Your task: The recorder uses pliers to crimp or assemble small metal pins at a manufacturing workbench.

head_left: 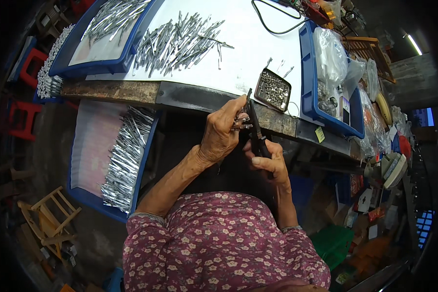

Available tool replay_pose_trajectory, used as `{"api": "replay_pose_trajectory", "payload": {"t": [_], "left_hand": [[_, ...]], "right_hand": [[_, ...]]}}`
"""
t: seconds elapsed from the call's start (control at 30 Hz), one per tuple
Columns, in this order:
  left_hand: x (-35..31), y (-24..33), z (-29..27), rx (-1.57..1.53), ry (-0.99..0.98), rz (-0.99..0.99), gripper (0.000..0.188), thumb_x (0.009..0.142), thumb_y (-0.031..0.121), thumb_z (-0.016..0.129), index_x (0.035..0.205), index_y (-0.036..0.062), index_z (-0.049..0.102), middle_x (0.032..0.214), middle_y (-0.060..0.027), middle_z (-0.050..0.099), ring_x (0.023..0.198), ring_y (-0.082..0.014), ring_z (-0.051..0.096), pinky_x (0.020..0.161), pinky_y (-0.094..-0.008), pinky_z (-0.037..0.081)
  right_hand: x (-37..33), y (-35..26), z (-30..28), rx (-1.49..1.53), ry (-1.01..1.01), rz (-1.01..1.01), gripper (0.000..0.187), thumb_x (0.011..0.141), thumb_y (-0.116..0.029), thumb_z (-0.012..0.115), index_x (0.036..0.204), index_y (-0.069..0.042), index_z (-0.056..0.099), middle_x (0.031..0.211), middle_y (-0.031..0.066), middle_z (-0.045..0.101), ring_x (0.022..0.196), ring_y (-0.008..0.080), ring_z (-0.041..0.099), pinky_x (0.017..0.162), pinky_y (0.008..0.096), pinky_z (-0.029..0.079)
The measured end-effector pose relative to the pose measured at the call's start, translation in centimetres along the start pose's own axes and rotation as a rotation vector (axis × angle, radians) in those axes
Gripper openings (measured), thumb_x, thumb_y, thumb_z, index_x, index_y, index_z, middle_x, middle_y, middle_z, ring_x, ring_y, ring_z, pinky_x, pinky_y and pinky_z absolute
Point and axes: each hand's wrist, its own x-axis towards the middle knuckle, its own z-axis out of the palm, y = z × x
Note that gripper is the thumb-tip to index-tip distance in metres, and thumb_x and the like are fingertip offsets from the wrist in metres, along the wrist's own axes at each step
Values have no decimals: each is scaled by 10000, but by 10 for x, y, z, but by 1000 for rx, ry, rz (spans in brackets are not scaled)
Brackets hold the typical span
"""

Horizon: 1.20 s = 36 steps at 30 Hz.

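Note:
My left hand is closed around small shiny metal pieces at the table's front edge. Their exact shape is partly hidden by the fingers. In my right hand is a long black hand tool that looks like pliers, its upper end right beside the metal pieces. Just beyond and to the right, a small dark tray holds many tiny metal parts. A few slim metal pieces lie behind that tray. Farther left on the white tabletop spreads a heap of slim silvery metal strips.
Blue trays with metal strips stand at the far left and below the table edge on the left. A blue bin with plastic bags is at the right. A wooden stool and red stools stand on the left.

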Motion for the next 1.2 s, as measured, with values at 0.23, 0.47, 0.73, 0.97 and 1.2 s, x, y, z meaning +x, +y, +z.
{"api": "replay_pose_trajectory", "payload": {"t": [0.23, 0.47, 0.73, 0.97, 1.2], "left_hand": [[3, -2, -4, -43, -5, 33, 274, 766, -56, 582, 1038, -45, 554, 760, -97, 582, 639, -117, 559, 549, -221, 428], [3, 14, -24, -30, -28, -237, 236, 735, -5, 602, 965, -56, 594, 710, -81, 596, 635, -119, 578, 544, -243, 451], [-11, 8, -57, -375, 29, -649, 222, 725, 28, 642, 932, -44, 603, 620, 37, 547, 512, 9, 463, 466, -143, 373], [-31, 3, -85, -324, 83, -734, 240, 742, 30, 653, 969, -22, 591, 662, 48, 546, 545, 8, 455, 475, -127, 336], [-65, -2, -117, -669, 118, -916, 132, 767, 123, 562, 859, 47, 504, 618, 18, 470, 454, -14, 328, 368, -169, 231]], "right_hand": [[1, 5, -11, 239, -143, 132, 507, 641, -255, 664, 1009, 56, 506, 700, 30, 468, 573, 87, 404, 486, 207, 299], [2, 18, -3, 427, -265, 136, 459, 738, -263, 617, 1046, 54, 495, 775, 57, 495, 639, 107, 431, 547, 244, 358], [7, 33, 10, 315, -327, 230, 390, 760, -245, 606, 997, 54, 523, 751, 51, 494, 632, 107, 439, 545, 247, 368], [14, 45, 22, 130, -400, 313, 436, 723, -274, 631, 997, 52, 536, 749, 46, 501, 621, 103, 449, 528, 238, 358], [10, 63, 18, -156, -336, 363, 356, 710, -272, 654, 934, -6, 577, 685, -17, 487, 625, 75, 430, 567, 226, 320]]}}
